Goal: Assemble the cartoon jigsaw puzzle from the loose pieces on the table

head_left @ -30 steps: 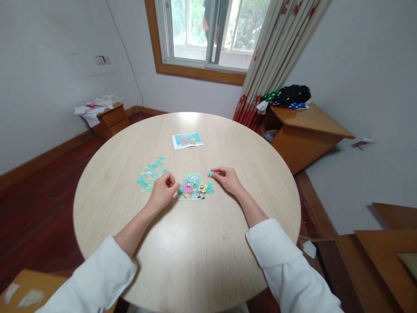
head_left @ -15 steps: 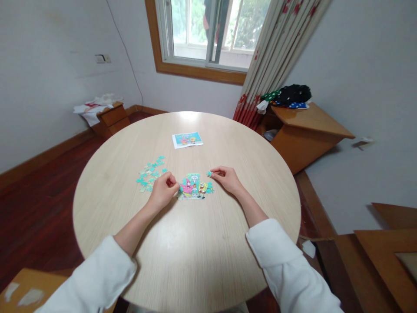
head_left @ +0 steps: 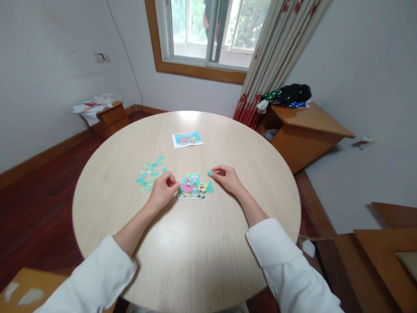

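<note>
A partly joined jigsaw puzzle (head_left: 194, 187) with cartoon figures lies flat on the round table (head_left: 195, 243). My right hand (head_left: 226, 177) pinches a small teal puzzle piece (head_left: 209, 173) just beyond the puzzle's upper right corner. At the puzzle's left edge is my left hand (head_left: 164, 189), thumb and forefinger pressed together; a bit of teal shows by the fingertips, but I cannot make out whether it is held or part of the puzzle. Loose teal puzzle pieces (head_left: 150, 171) are scattered to the left, some partly behind that hand.
A printed picture sheet (head_left: 187, 139) lies farther back on the table. Beyond the table stand a wooden cabinet (head_left: 312, 126) with clothes on top at right and a small drawer unit (head_left: 112, 118) with papers at left. A curtain (head_left: 276, 48) hangs beside the window.
Almost nothing differs. The piece in my right hand has turned or shifted very slightly; my left hand stays at the puzzle's left edge.
</note>
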Motion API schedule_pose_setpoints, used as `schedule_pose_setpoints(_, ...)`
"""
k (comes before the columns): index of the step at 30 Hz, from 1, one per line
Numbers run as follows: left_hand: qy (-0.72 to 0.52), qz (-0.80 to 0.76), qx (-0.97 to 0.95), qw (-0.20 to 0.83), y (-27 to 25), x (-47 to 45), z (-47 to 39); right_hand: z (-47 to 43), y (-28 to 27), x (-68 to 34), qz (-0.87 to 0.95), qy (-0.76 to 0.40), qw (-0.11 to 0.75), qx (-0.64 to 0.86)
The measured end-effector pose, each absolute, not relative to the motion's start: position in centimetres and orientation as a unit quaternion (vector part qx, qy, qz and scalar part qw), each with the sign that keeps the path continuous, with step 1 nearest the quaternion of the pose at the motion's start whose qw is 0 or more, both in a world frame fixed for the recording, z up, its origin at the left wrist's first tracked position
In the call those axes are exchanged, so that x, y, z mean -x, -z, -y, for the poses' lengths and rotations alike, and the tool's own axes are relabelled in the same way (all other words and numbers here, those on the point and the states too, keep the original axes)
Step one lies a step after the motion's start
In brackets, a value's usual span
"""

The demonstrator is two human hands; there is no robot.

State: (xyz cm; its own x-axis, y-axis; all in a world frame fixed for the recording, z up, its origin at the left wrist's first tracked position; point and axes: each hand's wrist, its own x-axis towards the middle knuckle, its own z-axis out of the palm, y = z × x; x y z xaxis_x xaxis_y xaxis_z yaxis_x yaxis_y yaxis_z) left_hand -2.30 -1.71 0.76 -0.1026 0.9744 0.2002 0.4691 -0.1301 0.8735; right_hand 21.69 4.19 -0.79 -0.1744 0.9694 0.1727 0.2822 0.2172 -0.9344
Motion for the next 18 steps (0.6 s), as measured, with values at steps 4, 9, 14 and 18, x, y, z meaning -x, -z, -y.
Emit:
schedule_pose_setpoints(4, -0.437, -0.599, -0.606, 0.288, -0.84, 2.28, 1.73, -4.19, 0.89, -21.70, 0.650, -0.405, 0.430, 0.477)
schedule_pose_setpoints(9, -0.446, -0.596, -0.601, 0.291, -0.72, 2.30, 1.67, -4.32, 1.17, -21.88, 0.654, -0.403, 0.432, 0.472)
schedule_pose_setpoints(14, -0.454, -0.595, -0.596, 0.292, -0.74, 2.34, 1.66, -4.44, 1.15, -21.96, 0.668, -0.388, 0.423, 0.474)
schedule_pose_setpoints(18, -0.454, -0.592, -0.595, 0.298, -0.98, 2.37, 1.58, -4.28, 0.85, -21.81, 0.677, -0.380, 0.415, 0.475)
